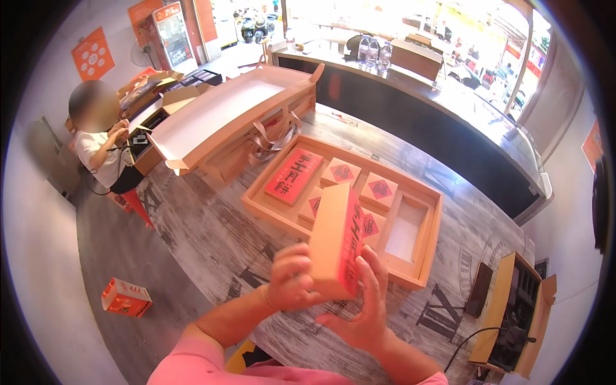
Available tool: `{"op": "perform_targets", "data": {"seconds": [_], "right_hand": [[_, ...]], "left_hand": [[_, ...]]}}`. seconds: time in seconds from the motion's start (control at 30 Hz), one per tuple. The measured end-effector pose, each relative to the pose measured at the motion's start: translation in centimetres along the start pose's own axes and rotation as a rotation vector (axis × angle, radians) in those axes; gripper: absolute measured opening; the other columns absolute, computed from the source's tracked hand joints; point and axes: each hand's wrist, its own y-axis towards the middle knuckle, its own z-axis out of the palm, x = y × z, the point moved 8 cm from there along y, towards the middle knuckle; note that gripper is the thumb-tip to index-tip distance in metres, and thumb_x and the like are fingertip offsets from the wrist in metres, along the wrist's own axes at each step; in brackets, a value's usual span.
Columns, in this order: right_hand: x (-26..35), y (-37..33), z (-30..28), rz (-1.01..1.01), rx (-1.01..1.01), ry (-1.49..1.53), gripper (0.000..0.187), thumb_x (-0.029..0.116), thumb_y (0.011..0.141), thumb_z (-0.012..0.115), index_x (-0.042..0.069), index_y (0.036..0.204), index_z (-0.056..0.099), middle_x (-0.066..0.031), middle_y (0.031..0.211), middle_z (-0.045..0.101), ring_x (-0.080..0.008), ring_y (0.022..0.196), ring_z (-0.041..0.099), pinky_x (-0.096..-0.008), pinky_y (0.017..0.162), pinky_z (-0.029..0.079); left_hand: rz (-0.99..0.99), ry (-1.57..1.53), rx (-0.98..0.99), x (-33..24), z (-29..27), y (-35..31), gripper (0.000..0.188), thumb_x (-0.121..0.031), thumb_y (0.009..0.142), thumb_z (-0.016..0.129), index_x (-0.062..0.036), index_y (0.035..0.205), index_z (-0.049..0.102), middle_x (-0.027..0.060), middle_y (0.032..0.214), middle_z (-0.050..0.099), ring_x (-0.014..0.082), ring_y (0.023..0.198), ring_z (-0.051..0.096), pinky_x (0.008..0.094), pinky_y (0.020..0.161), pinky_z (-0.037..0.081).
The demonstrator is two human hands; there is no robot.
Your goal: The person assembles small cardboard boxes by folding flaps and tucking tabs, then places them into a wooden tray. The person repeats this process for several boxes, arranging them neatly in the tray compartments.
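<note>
Above the table I hold up a long tan gift box [328,237] with a red printed face turned to the right. My left hand [292,277] grips its left side with curled fingers. On the red face rest the fingers of my right hand [366,301], its thumb stretched out below the box's lower end. Behind it lies a shallow tan tray [420,273]. A red-faced long box [294,176] fills the tray's left end, with several small square boxes beside it, such as this one [379,190]. A white-floored compartment [405,228] shows at the right end. The held box hides part of the tray.
A large tan lid [231,102] with a white inside and ribbon handles [276,138] stands at the back left. At the right sit an open carton [504,314] with a black cable and a dark bar [479,290]. Another person [106,138] works at the far left.
</note>
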Motion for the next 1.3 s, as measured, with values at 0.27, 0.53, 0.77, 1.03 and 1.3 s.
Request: {"op": "perform_targets", "data": {"seconds": [0.27,0.53,0.77,1.03,1.3], "right_hand": [[-0.2,1.0,-1.5,-0.063,-0.051,-0.214,0.091,0.023,0.079,0.092,0.0,0.154,0.046,-0.0268,0.152,0.05,-0.0468,0.14,0.053,-0.0533,0.113,0.048],[-2.3,3.2,-7.1,-0.043,-0.14,-0.5,0.077,0.005,0.073,0.083,0.007,0.147,0.06,-0.0178,0.145,0.059,-0.0398,0.129,0.063,-0.047,0.104,0.057],[-7.0,2.7,-10.6,0.324,0.051,-0.848,0.071,0.003,0.079,0.08,0.01,0.147,0.062,-0.0128,0.15,0.06,-0.0358,0.139,0.055,-0.0475,0.114,0.049],[-9.6,2.3,-9.2,0.298,0.101,-0.945,0.064,0.008,0.082,0.081,0.014,0.144,0.065,-0.0131,0.151,0.058,-0.0374,0.142,0.05,-0.047,0.116,0.047],[-11.6,1.4,-8.2,0.267,0.182,-0.905,0.058,0.004,0.086,0.075,0.011,0.143,0.066,-0.0159,0.15,0.058,-0.0408,0.143,0.048,-0.0485,0.121,0.042]], "left_hand": [[0.076,-0.15,0.114,-2.1,2.1,0.3,0.063,-0.026,0.089,0.09,-0.0178,0.143,0.058,0.0178,0.144,0.056,0.0431,0.134,0.059,0.0494,0.108,0.057],[-0.183,-0.047,0.326,-0.1,3.8,1.7,0.075,-0.037,0.089,0.087,-0.0071,0.149,0.054,0.0224,0.153,0.051,0.048,0.145,0.049,0.0556,0.116,0.047],[-0.408,0.181,0.813,3.4,7.0,-0.8,0.084,-0.032,0.081,0.089,-0.007,0.153,0.052,0.0152,0.159,0.05,0.0392,0.155,0.038,0.0587,0.129,0.024],[-0.417,0.128,0.824,3.6,6.7,-0.7,0.082,-0.029,0.076,0.09,-0.0091,0.148,0.057,0.0097,0.15,0.056,0.0332,0.147,0.047,0.059,0.13,0.023],[-0.42,0.081,0.796,3.4,6.6,-0.2,0.073,-0.03,0.077,0.09,-0.0086,0.141,0.063,0.0091,0.142,0.061,0.0323,0.139,0.053,0.0591,0.128,0.026]]}}
